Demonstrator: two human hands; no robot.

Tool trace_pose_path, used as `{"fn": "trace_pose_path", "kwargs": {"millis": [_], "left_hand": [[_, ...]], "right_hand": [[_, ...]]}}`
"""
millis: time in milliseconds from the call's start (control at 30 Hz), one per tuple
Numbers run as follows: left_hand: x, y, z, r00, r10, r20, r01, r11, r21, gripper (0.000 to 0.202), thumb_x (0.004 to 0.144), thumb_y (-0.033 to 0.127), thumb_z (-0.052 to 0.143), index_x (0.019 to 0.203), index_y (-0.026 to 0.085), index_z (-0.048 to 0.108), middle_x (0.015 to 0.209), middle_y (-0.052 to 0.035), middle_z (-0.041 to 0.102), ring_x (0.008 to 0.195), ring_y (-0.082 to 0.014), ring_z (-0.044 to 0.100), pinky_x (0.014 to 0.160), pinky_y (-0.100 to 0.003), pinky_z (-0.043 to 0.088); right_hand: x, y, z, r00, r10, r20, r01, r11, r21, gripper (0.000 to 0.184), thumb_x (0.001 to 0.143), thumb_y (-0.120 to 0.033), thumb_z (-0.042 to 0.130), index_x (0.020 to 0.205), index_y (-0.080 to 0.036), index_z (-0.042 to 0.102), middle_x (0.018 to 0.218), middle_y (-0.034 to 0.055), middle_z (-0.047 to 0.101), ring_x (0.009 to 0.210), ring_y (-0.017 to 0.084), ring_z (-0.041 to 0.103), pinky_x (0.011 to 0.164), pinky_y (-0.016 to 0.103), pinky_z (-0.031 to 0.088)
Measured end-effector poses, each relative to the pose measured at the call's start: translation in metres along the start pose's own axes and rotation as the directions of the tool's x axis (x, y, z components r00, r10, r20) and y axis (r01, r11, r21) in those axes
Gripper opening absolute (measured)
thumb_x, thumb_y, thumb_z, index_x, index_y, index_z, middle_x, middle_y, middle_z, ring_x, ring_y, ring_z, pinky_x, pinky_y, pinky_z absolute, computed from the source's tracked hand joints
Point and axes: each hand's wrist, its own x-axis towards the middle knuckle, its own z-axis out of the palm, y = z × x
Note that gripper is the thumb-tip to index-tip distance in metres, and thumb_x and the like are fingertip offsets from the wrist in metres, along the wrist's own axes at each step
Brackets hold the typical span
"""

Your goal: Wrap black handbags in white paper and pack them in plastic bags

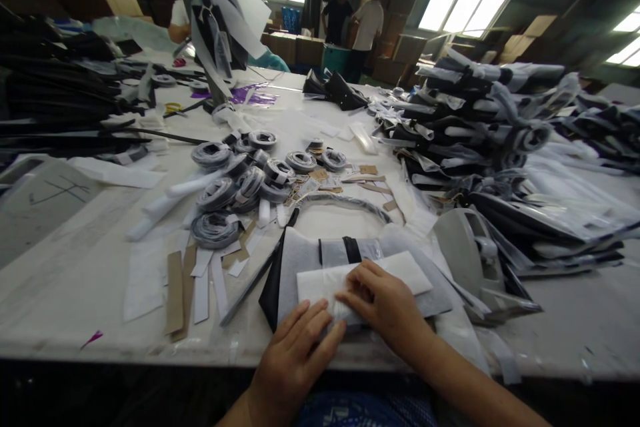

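Observation:
A black handbag (pixel 271 287) lies in front of me, its front covered by pale grey wrapping (pixel 295 250). Its wrapped handle (pixel 345 199) arches away from me. Across the bag rests a folded white foam sheet (pixel 313 285), slightly tilted up to the right. My left hand (pixel 303 353) lies at the sheet's lower edge, fingers stretched out and holding nothing. On top of the sheet, my right hand (pixel 383 297) is closed, thumb and curled fingers close together near some clear film. What they pinch is hidden.
Rolled, wrapped straps (pixel 216 229) cluster behind the bag's left side. Cardboard strips (pixel 175 292) lie at left, and a grey tape dispenser (pixel 467 260) stands at right. Wrapped bags (pixel 480 113) are piled at back right, black pieces (pixel 55 87) at far left. Two people stand far back.

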Motion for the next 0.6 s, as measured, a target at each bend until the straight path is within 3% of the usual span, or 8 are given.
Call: {"fn": "trace_pose_path", "kwargs": {"millis": [133,367,500,600], "left_hand": [[-0.001,0.000,-0.002,0.996,0.072,0.053,-0.076,0.993,0.086,0.038,0.102,0.008,0.035,0.123,0.015,0.067,0.129,-0.0083,0.067,0.131,-0.0208,0.054,0.116,-0.039,0.037],[0.000,0.003,-0.002,0.990,0.069,0.125,-0.085,0.988,0.131,0.040,0.103,0.010,0.034,0.127,0.018,0.065,0.136,-0.0026,0.063,0.132,-0.0186,0.053,0.119,-0.037,0.031],[-0.003,0.001,-0.003,0.985,0.072,0.154,-0.095,0.985,0.146,0.043,0.103,0.008,0.032,0.132,0.019,0.061,0.140,-0.0016,0.059,0.133,-0.0173,0.052,0.122,-0.035,0.025],[-0.008,-0.004,-0.001,0.974,0.128,0.189,-0.165,0.968,0.190,0.045,0.101,0.006,0.032,0.135,0.017,0.059,0.144,-0.0033,0.056,0.134,-0.0189,0.051,0.124,-0.037,0.021]], "right_hand": [[0.006,0.000,0.001,0.997,0.059,0.047,-0.057,0.997,-0.049,0.018,0.083,-0.028,0.074,0.084,-0.022,0.057,0.080,-0.0029,0.062,0.061,0.013,0.058,0.057,0.026,0.041],[0.015,-0.011,0.001,0.986,0.158,0.060,-0.155,0.987,-0.041,0.014,0.087,-0.018,0.066,0.094,-0.022,0.054,0.085,-0.0003,0.064,0.071,0.018,0.062,0.063,0.028,0.042],[-0.001,-0.005,-0.019,0.993,0.096,-0.064,-0.088,0.990,0.108,0.010,0.090,-0.017,0.061,0.096,-0.023,0.057,0.094,0.0005,0.065,0.064,0.013,0.059,0.065,0.026,0.046],[-0.033,0.022,-0.054,0.942,0.134,-0.308,-0.089,0.984,0.156,0.007,0.094,-0.026,0.057,0.101,-0.025,0.060,0.098,0.0014,0.068,0.075,0.015,0.065,0.075,0.027,0.051]]}}
